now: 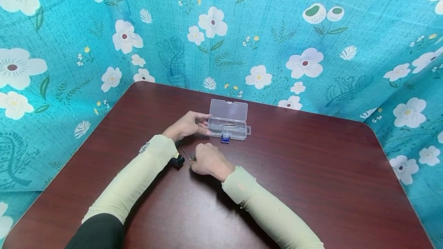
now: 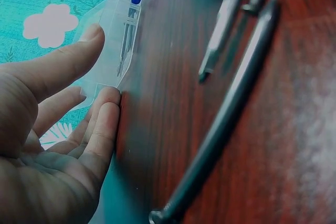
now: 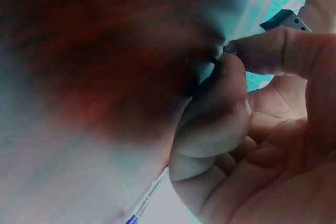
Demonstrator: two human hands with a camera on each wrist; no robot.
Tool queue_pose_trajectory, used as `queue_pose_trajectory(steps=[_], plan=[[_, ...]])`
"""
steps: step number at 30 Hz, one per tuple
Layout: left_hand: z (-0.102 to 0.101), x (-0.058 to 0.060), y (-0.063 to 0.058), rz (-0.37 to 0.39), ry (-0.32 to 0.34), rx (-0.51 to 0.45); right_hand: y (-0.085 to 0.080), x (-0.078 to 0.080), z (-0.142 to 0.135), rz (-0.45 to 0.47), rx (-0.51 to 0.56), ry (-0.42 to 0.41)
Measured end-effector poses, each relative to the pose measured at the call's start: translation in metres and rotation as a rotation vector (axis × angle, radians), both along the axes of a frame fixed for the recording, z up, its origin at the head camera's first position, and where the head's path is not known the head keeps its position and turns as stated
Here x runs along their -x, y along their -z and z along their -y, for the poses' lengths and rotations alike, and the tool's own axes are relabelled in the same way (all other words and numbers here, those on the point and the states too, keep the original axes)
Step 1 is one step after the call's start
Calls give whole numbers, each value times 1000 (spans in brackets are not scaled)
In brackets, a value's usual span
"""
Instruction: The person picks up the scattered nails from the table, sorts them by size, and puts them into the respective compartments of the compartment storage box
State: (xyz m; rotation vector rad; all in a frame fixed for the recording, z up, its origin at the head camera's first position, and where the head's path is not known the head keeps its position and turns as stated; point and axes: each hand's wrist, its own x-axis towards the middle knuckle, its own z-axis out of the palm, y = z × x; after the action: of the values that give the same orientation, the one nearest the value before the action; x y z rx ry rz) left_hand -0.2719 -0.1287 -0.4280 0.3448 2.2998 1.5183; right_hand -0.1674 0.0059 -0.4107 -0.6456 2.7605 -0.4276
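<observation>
Left hand (image 1: 190, 125): open, touching the left end of the clear case (image 1: 228, 110)
Right hand (image 1: 209, 160): pinching a dark piece (image 3: 230, 49), nearside of the case
Metal rods (image 2: 229, 108): nearside of the case, beside the right hand

Clear lidded box (image 1: 238, 136), open on table (image 1: 328, 164), blue latch (image 1: 225, 138), metal rods (image 1: 228, 125) inside, others (image 1: 186, 154) at right fingers (image 3: 212, 135)

The box (image 1: 227, 120) is colourless, its latch (image 1: 225, 138) blue, the rods (image 1: 228, 125) inside silvery. The desk (image 1: 311, 164) is reddish brown with darker grain; the turquoise cloth (image 1: 235, 55) bears white flowers (image 1: 207, 21) and green leaves (image 1: 217, 45). The sleeves (image 1: 128, 181) are pale yellow-green.
</observation>
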Motion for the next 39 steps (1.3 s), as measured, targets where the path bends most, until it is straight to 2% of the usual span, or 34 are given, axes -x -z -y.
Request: queue_pose_trajectory(steps=[5, 11, 16, 23, 34, 39], plan=[[0, 0, 3, 6, -4, 1, -3, 1, -6, 15, 47, -11], [0, 1, 1, 10, 1, -29, -16, 15, -28, 11, 211, 11], [1, 2, 0, 34, 12, -52, -19, 26, -50, 61, 348, 62], [1, 2, 1, 40, 5, -53, -17, 43, -80, 118, 466, 205], [1, 2, 4, 36, -6, -32, -13, 68, -88, 48, 460, 285], [2, 2, 4, 20, -9, -27, -13, 73, -83, 16, 403, 307]])
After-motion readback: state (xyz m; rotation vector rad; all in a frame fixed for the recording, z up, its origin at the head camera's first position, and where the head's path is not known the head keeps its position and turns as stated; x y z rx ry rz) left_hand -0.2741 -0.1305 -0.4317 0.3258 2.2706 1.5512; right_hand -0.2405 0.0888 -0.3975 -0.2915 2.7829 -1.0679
